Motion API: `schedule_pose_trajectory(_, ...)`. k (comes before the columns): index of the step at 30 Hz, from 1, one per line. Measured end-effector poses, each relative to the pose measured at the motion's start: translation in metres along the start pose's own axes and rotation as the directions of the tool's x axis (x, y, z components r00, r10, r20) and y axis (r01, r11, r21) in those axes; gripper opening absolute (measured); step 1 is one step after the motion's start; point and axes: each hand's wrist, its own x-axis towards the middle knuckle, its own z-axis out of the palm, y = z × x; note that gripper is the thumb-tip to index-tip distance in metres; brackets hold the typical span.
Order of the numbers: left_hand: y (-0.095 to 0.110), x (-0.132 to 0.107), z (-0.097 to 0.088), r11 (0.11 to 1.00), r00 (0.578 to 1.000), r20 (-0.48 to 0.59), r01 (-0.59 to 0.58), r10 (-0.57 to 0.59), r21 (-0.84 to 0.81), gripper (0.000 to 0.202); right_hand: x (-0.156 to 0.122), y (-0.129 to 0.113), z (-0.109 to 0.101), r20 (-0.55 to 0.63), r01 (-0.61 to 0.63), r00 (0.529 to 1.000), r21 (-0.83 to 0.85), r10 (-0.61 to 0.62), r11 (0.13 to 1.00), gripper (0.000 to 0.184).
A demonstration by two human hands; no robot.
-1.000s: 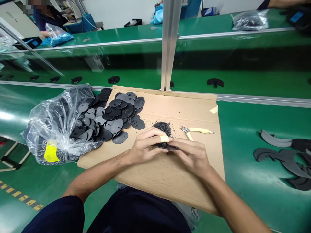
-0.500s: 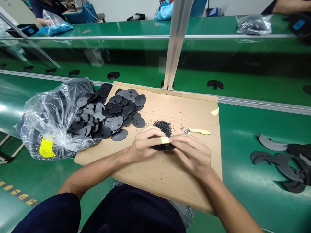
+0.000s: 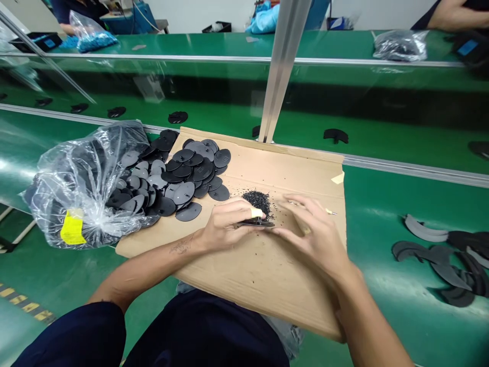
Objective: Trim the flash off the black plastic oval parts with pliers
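Observation:
My left hand (image 3: pixel 227 224) pinches a thin black plastic disc (image 3: pixel 256 223) edge-on over a sheet of cardboard (image 3: pixel 267 275); one fingertip wears a yellow tape wrap. My right hand (image 3: pixel 313 232) has its fingers spread, its thumb near the disc's right edge and its fingers lying over small yellow-handled cutters (image 3: pixel 330 211). A small heap of black trimmings (image 3: pixel 257 199) lies just beyond the disc. Left of it is a pile of black discs (image 3: pixel 183 178) spilling from a clear plastic bag (image 3: pixel 82 188).
The cardboard rests on a green conveyor bench (image 3: pixel 382 285). Curved black plastic pieces (image 3: pixel 446 255) lie at the right. An aluminium post (image 3: pixel 282 66) rises behind the cardboard. Single black parts (image 3: pixel 335 135) sit on the belt beyond. Another person's arm (image 3: pixel 446 15) shows top right.
My right hand has let go of the disc and moved right, opening over the cutters. My left hand keeps the disc, now turned edge-on. The camera has shifted slightly.

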Motion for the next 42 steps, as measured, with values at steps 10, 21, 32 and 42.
schedule_pose_trajectory(10,-0.006,0.0,0.002,0.991,1.0,-0.004,0.002,-0.001,0.135,0.017,-0.01,0.031,-0.025,0.165,-0.343,0.87,-0.475,0.465,0.81,0.042)
schedule_pose_trajectory(21,-0.003,0.0,-0.001,0.996,0.997,0.005,0.081,-0.081,0.023,0.016,0.005,-0.01,-0.004,0.044,-0.049,0.998,0.132,0.043,0.99,0.025)
schedule_pose_trajectory(32,-0.005,-0.004,0.0,0.995,0.997,-0.009,0.076,-0.076,-0.065,0.019,0.001,-0.011,-0.001,-0.026,0.05,0.999,0.183,-0.046,0.982,0.032)
schedule_pose_trajectory(42,-0.006,-0.002,0.0,0.987,0.997,0.013,0.071,-0.07,-0.143,0.02,0.001,-0.005,-0.005,-0.034,0.151,0.988,0.066,-0.149,0.986,0.032)
